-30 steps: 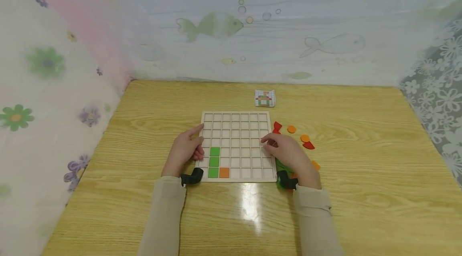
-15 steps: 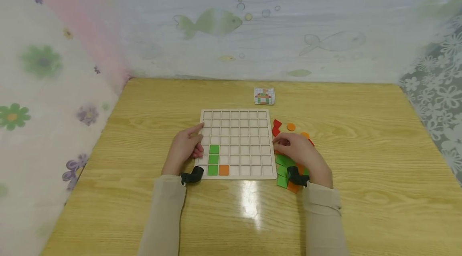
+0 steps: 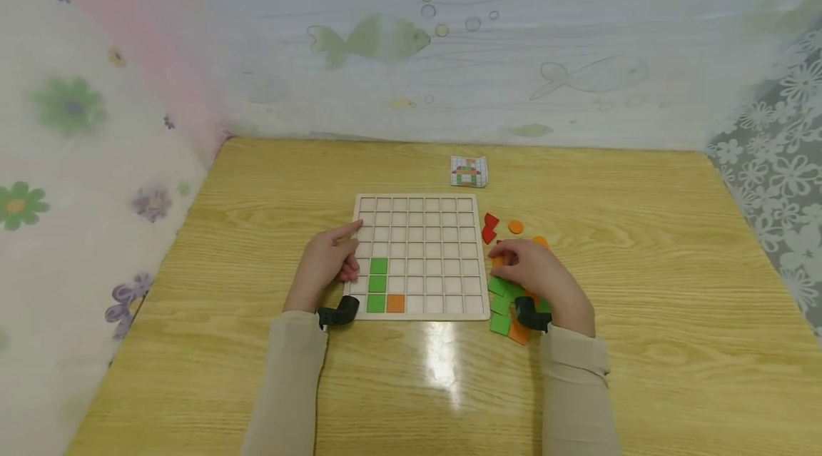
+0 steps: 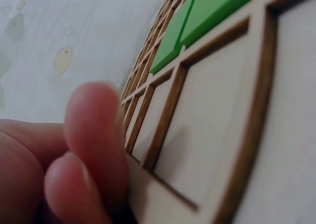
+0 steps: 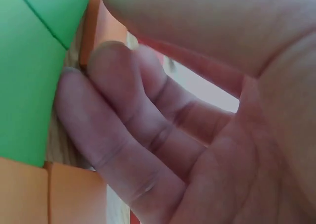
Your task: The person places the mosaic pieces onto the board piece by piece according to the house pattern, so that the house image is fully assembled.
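A pale wooden grid board (image 3: 425, 233) lies flat on the table in the head view. Three green square tiles (image 3: 377, 285) fill a column near its lower left, with one orange square tile (image 3: 395, 304) beside the lowest. My left hand (image 3: 327, 260) rests at the board's left edge, index finger extended, other fingers bent; the left wrist view shows the fingertips (image 4: 96, 115) against the rim. Right of the board, my right hand (image 3: 529, 267) has thumb and fingers around another orange square tile (image 5: 106, 26), partly hidden by the fingers. Green tiles (image 5: 24, 85) lie close beside these fingers.
Loose green tiles (image 3: 500, 324) and orange ones (image 3: 519, 332) lie partly under the right wrist. Red pieces (image 3: 490, 228) and an orange disc (image 3: 516, 227) sit farther back. A small patterned card (image 3: 469, 171) lies behind the board. A patterned wall covering (image 3: 359, 85) rises beyond the table.
My right hand has moved from over the board's right edge to the loose tiles, its thumb and fingers now around an orange tile. The left hand has stayed at the board's edge.
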### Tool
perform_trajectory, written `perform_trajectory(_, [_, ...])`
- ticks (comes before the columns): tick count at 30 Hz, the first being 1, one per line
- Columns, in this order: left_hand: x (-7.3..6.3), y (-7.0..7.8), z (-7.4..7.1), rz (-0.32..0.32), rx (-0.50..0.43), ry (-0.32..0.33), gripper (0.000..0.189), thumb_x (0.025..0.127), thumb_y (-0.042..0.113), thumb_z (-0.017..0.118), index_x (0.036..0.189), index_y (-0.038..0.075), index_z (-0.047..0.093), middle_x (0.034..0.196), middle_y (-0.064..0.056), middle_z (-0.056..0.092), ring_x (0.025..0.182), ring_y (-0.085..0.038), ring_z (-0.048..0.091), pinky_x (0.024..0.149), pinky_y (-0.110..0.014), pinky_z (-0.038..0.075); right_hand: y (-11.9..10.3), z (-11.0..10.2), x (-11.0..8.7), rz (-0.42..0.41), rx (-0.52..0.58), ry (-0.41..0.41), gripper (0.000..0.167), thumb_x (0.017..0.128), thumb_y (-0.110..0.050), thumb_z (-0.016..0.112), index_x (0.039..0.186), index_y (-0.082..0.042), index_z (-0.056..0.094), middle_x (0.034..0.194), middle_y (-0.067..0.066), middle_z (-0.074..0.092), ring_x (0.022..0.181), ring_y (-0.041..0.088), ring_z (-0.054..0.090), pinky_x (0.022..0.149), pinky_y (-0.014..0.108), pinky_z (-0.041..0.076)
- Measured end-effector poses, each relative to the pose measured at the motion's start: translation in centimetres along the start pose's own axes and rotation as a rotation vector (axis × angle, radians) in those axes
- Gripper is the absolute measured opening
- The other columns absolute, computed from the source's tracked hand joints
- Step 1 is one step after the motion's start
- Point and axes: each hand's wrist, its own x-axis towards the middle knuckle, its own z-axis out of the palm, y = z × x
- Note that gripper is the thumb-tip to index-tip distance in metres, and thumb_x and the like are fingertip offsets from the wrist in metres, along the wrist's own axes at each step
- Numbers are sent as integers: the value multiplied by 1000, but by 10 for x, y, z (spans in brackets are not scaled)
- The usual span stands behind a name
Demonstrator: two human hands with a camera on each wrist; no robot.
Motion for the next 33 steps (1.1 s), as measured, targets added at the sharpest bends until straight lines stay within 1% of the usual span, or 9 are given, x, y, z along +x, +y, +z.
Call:
perform_trajectory(5, [0,0,0,5,-3,-4,37,92,23,49,128,34,49,64,-15,59,50,-25,59,49,-34,51,2,-3,0,29,-6,0,32,82,-21,63,112,-9,60,96,5,56,86,20,49,78,36,41])
perform_trajectory(9, [1,1,1,6,-4,-11,37,92,23,49,128,34,49,64,-15,59,51,-26,59,49,-34,51,4,-6,-2,48,-7,0,33,81,-21,65,111,-10,60,99,6,56,90,21,49,80,38,41])
perform_trajectory(16, [-1,1,-1,18,-8,-11,37,92,23,48,128,32,49,63,-14,58,50,-25,58,49,-33,51,4,-6,-2,31,14,-12,25,79,-15,66,102,-6,60,93,8,53,84,22,45,74,35,39])
perform_trajectory(23, [-1,2,-2,13,3,-10,37,92,23,48,129,32,48,63,-14,58,50,-25,58,49,-33,51,3,-5,0,20,26,3,23,78,-15,68,96,-7,59,93,6,54,82,21,46,74,34,39])
perform_trajectory(27, [-1,3,-3,9,6,-10,37,92,23,49,129,32,48,63,-14,58,50,-26,58,48,-33,51,1,-5,1,41,38,3,22,79,-18,67,95,-9,56,88,5,53,78,20,47,70,33,39])
perform_trajectory(30, [0,2,-3,-9,-3,-14,37,92,24,49,127,34,49,63,-15,58,50,-26,58,48,-33,50,2,-5,0,54,47,5,20,81,-21,65,95,-10,56,84,3,53,76,19,47,69,31,38])
perform_trajectory(33, [0,0,-2,-16,3,-15,36,92,24,49,127,35,49,63,-15,58,50,-26,58,48,-33,50,3,-5,-1,44,68,1,21,83,-22,63,99,-10,57,83,2,53,76,18,48,69,31,38])
